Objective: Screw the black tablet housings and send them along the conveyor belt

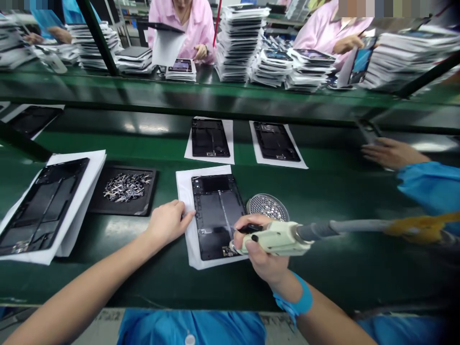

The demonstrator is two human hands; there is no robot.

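A black tablet housing (215, 211) lies on a white paper sheet (184, 191) in front of me. Against its left edge rests my left hand (168, 220), thumb and fingers apart, fingertips on the paper and the edge; it is open. My right hand (264, 254) is wrapped round a pale green electric screwdriver (280, 237), lying nearly level, cable running off to the right. Its tip meets a small circuit board (227, 251) at the housing's lower right corner; the contact point is partly hidden. Behind the screwdriver sits a round tray of screws (268, 206).
On the left are a black tray (143, 208) of small metal parts and another tablet housing (43, 206) on paper. Two more housings (210, 138) (276, 140) lie farther back. A co-worker's hand (395, 152) holds a blurred part at right. Stacks (239, 43) stand across the bench.
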